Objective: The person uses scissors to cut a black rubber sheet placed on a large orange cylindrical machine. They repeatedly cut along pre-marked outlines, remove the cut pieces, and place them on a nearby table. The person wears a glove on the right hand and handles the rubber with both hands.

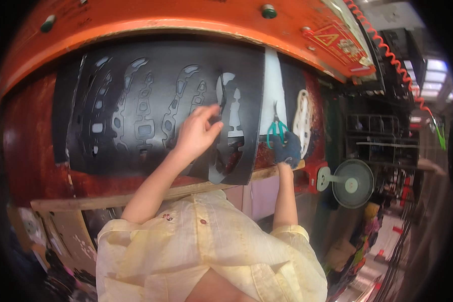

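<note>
The left hand (199,132) is bare and lies on a black sheet (161,108) that has been die-cut with rows of chain-like and tapering openings. Its thumb and fingers are pinched together on a narrow black strip (221,98) at the edge of one cut-out near the sheet's right side — the strip stands a little proud of the sheet above the fingertips. The sheet is spread across a worn red worktop (30,141), under the curved orange head of a press (136,20), and its lower right corner hangs over the wooden front edge (136,199) of the worktop.

The right hand (288,148) wears a dark, speckled glove and rests at the worktop's front edge, just right of the sheet. Its fingers curl inward, but whether they grip anything I cannot tell. Just above it lie scissors with teal handles (277,126), blades pointing away from the person, on a white board (274,85) that shows from under the sheet's right edge. Beside the scissors, further right, lies a white oval cut-out piece with holes (302,118).

A coiled orange cable (387,53) hangs from the press on the right — below it, beyond the worktop, stands a small grey fan (352,182). The person wears a pale yellow short-sleeved shirt (206,246)
</note>
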The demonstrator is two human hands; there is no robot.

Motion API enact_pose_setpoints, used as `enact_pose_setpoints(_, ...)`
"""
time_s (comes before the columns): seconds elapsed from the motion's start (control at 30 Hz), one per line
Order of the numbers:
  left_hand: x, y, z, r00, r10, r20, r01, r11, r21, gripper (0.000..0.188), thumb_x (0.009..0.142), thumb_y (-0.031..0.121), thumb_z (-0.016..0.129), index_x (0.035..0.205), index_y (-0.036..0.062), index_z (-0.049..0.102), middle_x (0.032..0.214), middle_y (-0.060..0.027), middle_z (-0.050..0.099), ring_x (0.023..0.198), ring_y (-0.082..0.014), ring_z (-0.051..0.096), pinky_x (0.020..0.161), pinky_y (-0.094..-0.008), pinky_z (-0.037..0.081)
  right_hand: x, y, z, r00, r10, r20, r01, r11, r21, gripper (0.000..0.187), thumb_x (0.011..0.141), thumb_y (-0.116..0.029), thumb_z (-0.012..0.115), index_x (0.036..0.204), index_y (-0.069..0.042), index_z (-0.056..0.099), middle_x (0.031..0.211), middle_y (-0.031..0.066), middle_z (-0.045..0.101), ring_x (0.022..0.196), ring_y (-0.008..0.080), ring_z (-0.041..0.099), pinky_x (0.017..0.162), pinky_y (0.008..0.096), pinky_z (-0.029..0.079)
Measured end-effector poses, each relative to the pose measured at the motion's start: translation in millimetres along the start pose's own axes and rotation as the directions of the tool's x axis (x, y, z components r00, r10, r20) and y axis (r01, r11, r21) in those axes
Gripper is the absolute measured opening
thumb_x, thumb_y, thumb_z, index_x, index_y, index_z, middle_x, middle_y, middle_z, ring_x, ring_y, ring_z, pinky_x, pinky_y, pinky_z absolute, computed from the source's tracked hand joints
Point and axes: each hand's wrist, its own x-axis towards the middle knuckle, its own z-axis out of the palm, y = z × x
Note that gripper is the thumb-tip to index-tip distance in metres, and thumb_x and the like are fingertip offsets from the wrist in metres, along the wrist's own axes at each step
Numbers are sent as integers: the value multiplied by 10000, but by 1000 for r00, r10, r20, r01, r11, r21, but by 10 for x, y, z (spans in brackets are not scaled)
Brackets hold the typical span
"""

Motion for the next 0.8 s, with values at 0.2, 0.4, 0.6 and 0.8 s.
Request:
enact_pose_setpoints(0.2, -373, 360, 521, 780, -124, 613, 622, 263, -738, 388, 932, 242, 538, 1262, 47, 479, 1097, -26, 554, 737, -79, 513, 593, -202, 414, 323, 450, 279, 923, -11, 385, -268, 700, 662, 562, 737, -330, 727, 1156, 4, 558, 946, 116, 637, 864, 212, 599, 765, 333, 471)
enact_pose_setpoints(0.4, -156, 266, 1204, 772, -462, 436, 384, -207, -900, 240, 881, 312, 623, 1051, 168, 534, 910, 45, 538, 719, -68, 491, 562, -204, 358, 481, 462, -169, 952, -49, 301, -53, 945, 321, 307, 708, -253, 771, 819, -33, 588, 690, 68, 583, 634, 158, 536, 618, 316, 445)
enact_pose_setpoints(0.6, -194, 136, 1067, 779, -618, 106, 19, -146, -989, 353, 887, 395, 604, 1137, 164, 509, 833, 61, 512, 652, -60, 460, 544, -198, 327, 744, 84, -281, 930, -367, 13, 266, 697, 666, 184, 769, -159, 693, 865, -21, 618, 824, 130, 604, 731, 237, 583, 681, 340, 465)
enact_pose_setpoints(0.8, -216, 188, 952, 732, -676, 84, 77, -40, -996, 373, 944, 399, 496, 1214, 152, 425, 1168, -47, 565, 750, -109, 526, 590, -231, 383, 877, -96, -296, 505, -843, 182, 751, 534, 389, 322, 662, -250, 759, 883, -59, 623, 948, 173, 622, 842, 360, 602, 740, 422, 491)
